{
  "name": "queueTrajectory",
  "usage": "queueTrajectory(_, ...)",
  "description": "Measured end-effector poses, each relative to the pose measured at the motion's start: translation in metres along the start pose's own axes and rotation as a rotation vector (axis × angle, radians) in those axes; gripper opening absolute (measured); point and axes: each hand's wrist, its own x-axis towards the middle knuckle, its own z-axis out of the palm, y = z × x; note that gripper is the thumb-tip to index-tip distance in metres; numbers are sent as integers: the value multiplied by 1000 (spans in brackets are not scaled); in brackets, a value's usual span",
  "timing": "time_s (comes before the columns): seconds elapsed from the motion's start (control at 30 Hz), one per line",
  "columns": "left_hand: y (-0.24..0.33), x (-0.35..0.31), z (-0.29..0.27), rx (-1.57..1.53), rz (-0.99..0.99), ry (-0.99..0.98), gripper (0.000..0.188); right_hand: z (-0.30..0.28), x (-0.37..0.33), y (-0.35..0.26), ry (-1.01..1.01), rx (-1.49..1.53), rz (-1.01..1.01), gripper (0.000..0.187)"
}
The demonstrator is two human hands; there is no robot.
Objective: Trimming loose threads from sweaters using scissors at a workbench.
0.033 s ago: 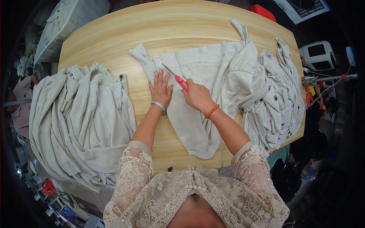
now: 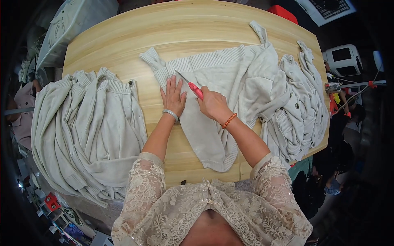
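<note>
A pale grey knitted cardigan (image 2: 205, 67) lies spread across the middle of the table, its ribbed edge turned to the far side. My left hand (image 2: 173, 98) rests flat on its left part, fingers stretched out and slightly apart. In my right hand (image 2: 213, 104) is a small tool with a red handle (image 2: 195, 90) and a slim, pointed metal blade, its exact kind unclear. My fingers wrap round the handle and hide its rear end. The blade points to the far left, over the knit just right of my left fingertips. One sleeve (image 2: 209, 143) hangs down toward me between my forearms.
Similar grey cardigans (image 2: 102, 127) are heaped at the table's left edge, and more (image 2: 301, 106) with dark buttons lie bunched at the right. A clear plastic bin (image 2: 67, 35) stands beyond the far left corner. The wooden table (image 2: 184, 20) curves at its far edge.
</note>
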Motion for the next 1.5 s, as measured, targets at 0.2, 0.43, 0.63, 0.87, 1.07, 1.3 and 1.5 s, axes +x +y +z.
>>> queueTrajectory(0.2,1,1,2,15,-27,-23,58,-11,-30,6,-100,-77,-26,29)
queueTrajectory(0.43,-3,6,-2,23,-17,-15,59,-18,-65,12,-170,-50,20,30)
queueTrajectory(0.63,0,9,8,28,18,9,57,-16,10,-2,1,1,9,32)
queueTrajectory(0.87,-3,15,12,38,11,49,54,-18,-53,21,-178,-34,47,28)
queueTrajectory(1.07,-11,46,20,75,38,62,54,-18,-126,38,-266,-41,55,28)
queueTrajectory(1.3,-17,51,13,158,23,-13,56,-15,-152,36,-138,39,84,22)
queueTrajectory(1.5,49,-50,-31,50,299,-202,63,-2,-177,57,72,46,-11,20)
